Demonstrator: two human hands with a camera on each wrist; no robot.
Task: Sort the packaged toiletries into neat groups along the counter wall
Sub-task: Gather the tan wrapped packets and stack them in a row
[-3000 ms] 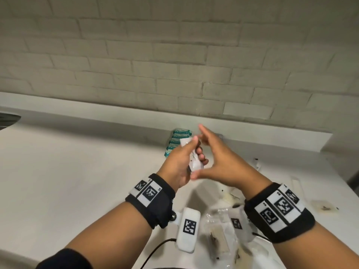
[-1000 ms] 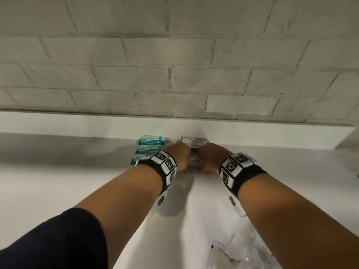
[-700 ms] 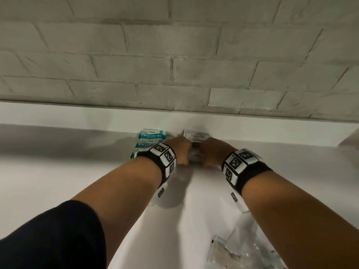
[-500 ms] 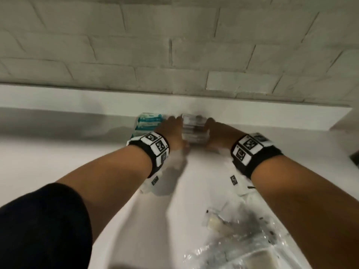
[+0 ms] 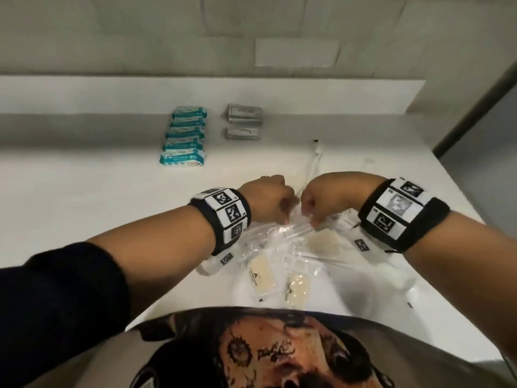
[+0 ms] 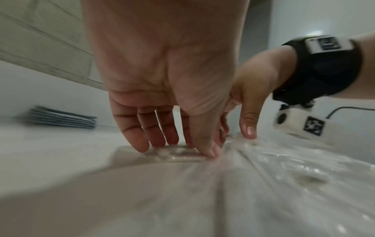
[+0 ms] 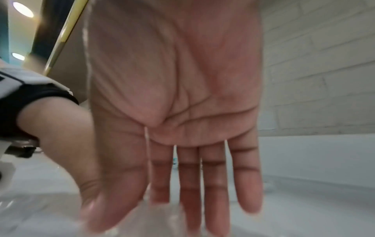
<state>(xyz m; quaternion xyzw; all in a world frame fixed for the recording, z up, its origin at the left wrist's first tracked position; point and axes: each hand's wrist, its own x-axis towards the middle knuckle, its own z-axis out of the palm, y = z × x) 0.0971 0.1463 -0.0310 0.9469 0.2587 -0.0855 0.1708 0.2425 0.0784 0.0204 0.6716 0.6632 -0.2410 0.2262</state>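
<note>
Head view: teal packets and grey sachets already lay grouped at the wall. Left hand and right hand, fingers extended, pressed on unsorted clear packets near the counter front; roughly half remained.

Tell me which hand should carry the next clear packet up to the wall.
Probably the right hand: the bare counter beside the grey packets lies on its side. Both hands already touch the clear packets; the left hand sits no closer.

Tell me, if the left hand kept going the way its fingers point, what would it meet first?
The left hand points down; its fingertips seem already on a clear plastic packet lying on the white counter, though blur hides exact contact.
</note>
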